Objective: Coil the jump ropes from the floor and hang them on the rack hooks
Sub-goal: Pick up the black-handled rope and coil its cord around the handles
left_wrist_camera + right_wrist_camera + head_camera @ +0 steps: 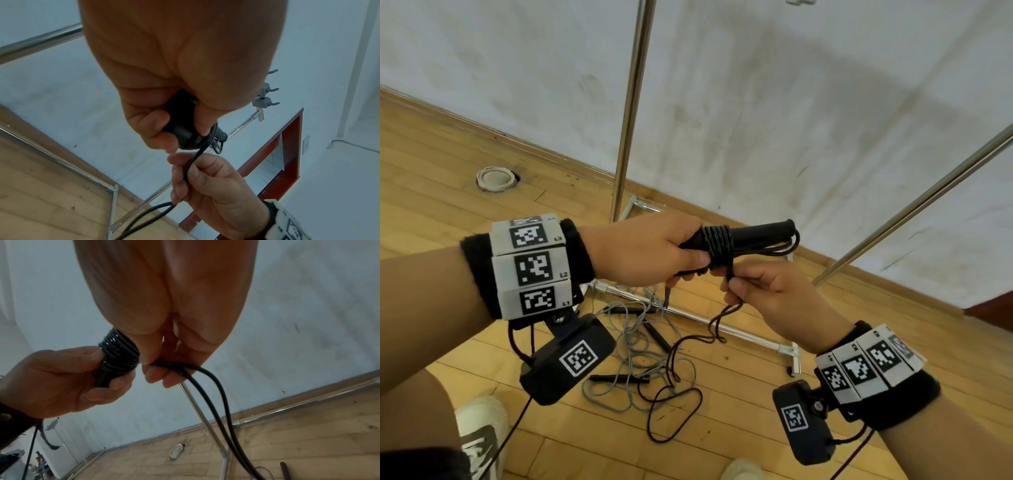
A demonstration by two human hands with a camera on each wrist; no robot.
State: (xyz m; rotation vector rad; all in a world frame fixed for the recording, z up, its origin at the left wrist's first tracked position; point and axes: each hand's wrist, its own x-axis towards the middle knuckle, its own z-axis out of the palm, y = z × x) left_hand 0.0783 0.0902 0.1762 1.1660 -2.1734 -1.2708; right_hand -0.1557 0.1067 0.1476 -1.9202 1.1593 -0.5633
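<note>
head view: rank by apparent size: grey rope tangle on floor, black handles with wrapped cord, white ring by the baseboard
1. Grey rope tangle, widest spread.
2. Black handles with wrapped cord, though nearness to the camera inflates them.
3. White ring, smallest, though farthest away.

Tangled ropes lie on the floor before the rack base, below both hands.

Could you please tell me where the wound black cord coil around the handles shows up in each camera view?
Head: coil centre, right of left hand.
Left wrist: coil centre, beneath the fingers.
Right wrist: coil left of centre.
Shared landmark: right hand pinching the trailing cord.
</note>
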